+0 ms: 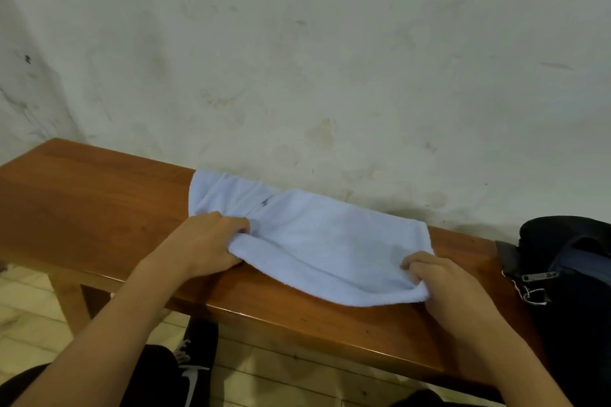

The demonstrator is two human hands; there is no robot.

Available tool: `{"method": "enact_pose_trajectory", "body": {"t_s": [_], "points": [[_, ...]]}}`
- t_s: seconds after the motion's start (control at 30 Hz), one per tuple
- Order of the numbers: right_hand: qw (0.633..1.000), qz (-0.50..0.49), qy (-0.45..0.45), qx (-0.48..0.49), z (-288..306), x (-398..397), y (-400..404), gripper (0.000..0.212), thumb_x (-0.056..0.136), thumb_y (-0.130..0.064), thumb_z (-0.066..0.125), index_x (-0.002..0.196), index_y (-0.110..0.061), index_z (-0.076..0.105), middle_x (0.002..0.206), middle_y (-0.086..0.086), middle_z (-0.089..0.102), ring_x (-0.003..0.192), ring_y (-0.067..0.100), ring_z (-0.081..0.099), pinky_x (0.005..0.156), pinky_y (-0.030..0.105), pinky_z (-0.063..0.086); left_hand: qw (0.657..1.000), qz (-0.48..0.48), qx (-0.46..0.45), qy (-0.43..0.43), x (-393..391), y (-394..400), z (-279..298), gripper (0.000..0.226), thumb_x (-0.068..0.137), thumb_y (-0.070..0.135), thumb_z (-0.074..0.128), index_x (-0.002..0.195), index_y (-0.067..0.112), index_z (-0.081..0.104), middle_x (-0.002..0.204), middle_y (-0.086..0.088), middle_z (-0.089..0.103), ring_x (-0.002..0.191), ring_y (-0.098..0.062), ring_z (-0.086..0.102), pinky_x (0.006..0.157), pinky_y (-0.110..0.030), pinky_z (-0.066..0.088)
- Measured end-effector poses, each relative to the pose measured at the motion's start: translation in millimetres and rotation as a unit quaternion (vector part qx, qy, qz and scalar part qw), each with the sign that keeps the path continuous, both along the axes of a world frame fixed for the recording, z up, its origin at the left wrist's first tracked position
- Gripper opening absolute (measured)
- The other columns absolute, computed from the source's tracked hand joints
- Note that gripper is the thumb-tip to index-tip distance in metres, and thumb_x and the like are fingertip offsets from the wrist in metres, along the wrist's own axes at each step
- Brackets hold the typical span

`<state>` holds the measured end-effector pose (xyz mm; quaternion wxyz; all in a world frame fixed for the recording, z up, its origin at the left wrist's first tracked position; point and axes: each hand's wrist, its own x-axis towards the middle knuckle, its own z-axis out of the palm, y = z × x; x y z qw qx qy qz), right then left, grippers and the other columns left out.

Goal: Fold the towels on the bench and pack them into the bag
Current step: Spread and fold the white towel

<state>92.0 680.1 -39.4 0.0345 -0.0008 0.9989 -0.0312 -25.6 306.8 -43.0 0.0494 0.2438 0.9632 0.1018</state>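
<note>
Lying flat on the wooden bench [99,195], the light-blue towel [317,238] runs its long axis along the bench, left end up against the wall [297,59], right end nearer the front edge. Left hand [205,241] grips the towel's left part, fingers curled into bunched cloth. Right hand [443,281] pinches the near right corner, fingers curled over the folded edge. Dark bag [568,261] sits on the bench's right end, just beside the towel, not touching it.
</note>
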Motion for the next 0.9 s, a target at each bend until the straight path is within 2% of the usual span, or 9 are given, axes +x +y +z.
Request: {"method": "enact_pose_trajectory", "body": {"t_s": [0.1, 0.2, 0.33, 0.43, 0.53, 0.7, 0.77, 0.83, 0.9], "points": [[0.99, -0.047, -0.007, 0.131, 9, 17, 4, 0.02, 0.092, -0.016, 0.06, 0.107, -0.03, 0.056, 0.111, -0.012, 0.061, 0.09, 0.006, 0.061, 0.079, 0.019, 0.051, 0.999, -0.005, -0.021, 0.043, 12, 5, 1, 0.041, 0.086, 0.067, 0.048, 0.113, 0.037, 0.051, 0.098, 0.011, 0.066, 0.084, -0.007, 0.059, 0.077, -0.023, 0.044], [0.988, -0.063, -0.03, 0.135, 14, 29, -2, 0.032, 0.093, -0.021, 0.059, 0.122, -0.03, 0.047, 0.127, -0.009, 0.048, 0.089, 0.009, 0.061, 0.074, 0.02, 0.051, 0.996, -0.024, -0.061, 0.062, 22, 16, 1, 0.072, 0.068, 0.087, 0.02, 0.112, 0.038, 0.049, 0.098, 0.012, 0.066, 0.08, -0.006, 0.059, 0.082, -0.027, 0.048], [0.993, -0.019, -0.079, 0.087, 21, 27, -16, 0.07, 0.088, -0.058, 0.038, 0.15, -0.045, 0.009, 0.16, -0.011, 0.018, 0.139, 0.018, 0.038, 0.109, 0.034, 0.04, 0.994, -0.087, -0.061, -0.019, 37, 34, 12, 0.08, 0.066, 0.095, 0.025, 0.111, 0.034, 0.052, 0.081, 0.022, 0.051, 0.081, -0.005, 0.056, 0.084, -0.028, 0.048], [0.996, 0.083, -0.004, -0.014, 17, 15, -51, 0.065, 0.092, -0.071, 0.028, 0.151, -0.046, 0.018, 0.159, -0.022, 0.014, 0.148, 0.008, 0.017, 0.121, 0.028, 0.011, 0.99, -0.133, -0.006, -0.04, 49, 48, 11, 0.048, 0.084, 0.07, 0.052, 0.11, 0.031, 0.056, 0.081, 0.023, 0.045, 0.082, -0.003, 0.054, 0.075, -0.02, 0.044], [0.985, 0.097, 0.041, -0.134, 3, 1, -77, 0.047, 0.097, -0.064, 0.03, 0.125, -0.036, 0.057, 0.127, -0.026, 0.049, 0.117, -0.001, 0.047, 0.101, 0.016, 0.037, 0.985, -0.145, 0.046, -0.08, 57, 56, 9, 0.037, 0.079, 0.067, 0.063, 0.101, 0.037, 0.057, 0.084, 0.021, 0.053, 0.076, 0.001, 0.052, 0.064, -0.013, 0.035], [0.988, 0.019, 0.099, -0.113, -6, -11, -67, 0.03, 0.101, -0.047, 0.044, 0.091, -0.025, 0.062, 0.093, -0.012, 0.059, 0.086, 0.008, 0.056, 0.079, 0.027, 0.051, 0.989, -0.056, 0.059, -0.122, 56, 51, 17, 0.053, 0.083, 0.079, 0.041, 0.085, 0.028, 0.056, 0.073, 0.01, 0.057, 0.066, -0.004, 0.053, 0.062, -0.015, 0.039], [0.995, -0.014, 0.078, -0.063, -4, -9, -64, 0.034, 0.101, -0.047, 0.046, 0.081, -0.024, 0.062, 0.084, -0.009, 0.06, 0.077, 0.009, 0.058, 0.074, 0.026, 0.051, 0.999, -0.009, -0.025, -0.046, 46, 39, 18, 0.06, 0.089, 0.073, 0.019, 0.098, 0.028, 0.057, 0.078, 0.009, 0.058, 0.067, -0.003, 0.053, 0.067, -0.023, 0.04], [0.996, -0.006, 0.093, 0.013, 1, -6, -68, 0.022, 0.09, -0.036, 0.07, 0.075, -0.021, 0.065, 0.075, -0.004, 0.063, 0.067, 0.013, 0.061, 0.06, 0.028, 0.053, 0.984, 0.048, -0.166, 0.028, 33, 24, 16, 0.039, 0.102, 0.05, 0.029, 0.123, 0.026, 0.051, 0.098, 0.006, 0.059, 0.081, -0.013, 0.058, 0.068, -0.027, 0.04], [0.994, -0.01, 0.092, 0.058, 9, -3, -77, 0.018, 0.078, -0.025, 0.083, 0.071, -0.021, 0.068, 0.07, -0.002, 0.063, 0.059, 0.015, 0.062, 0.048, 0.029, 0.05, 0.964, 0.148, -0.219, -0.001, 25, 7, 13, 0.034, 0.103, 0.029, 0.037, 0.136, 0.021, 0.045, 0.117, -0.002, 0.058, 0.098, -0.022, 0.059, 0.074, -0.03, 0.044]]}}
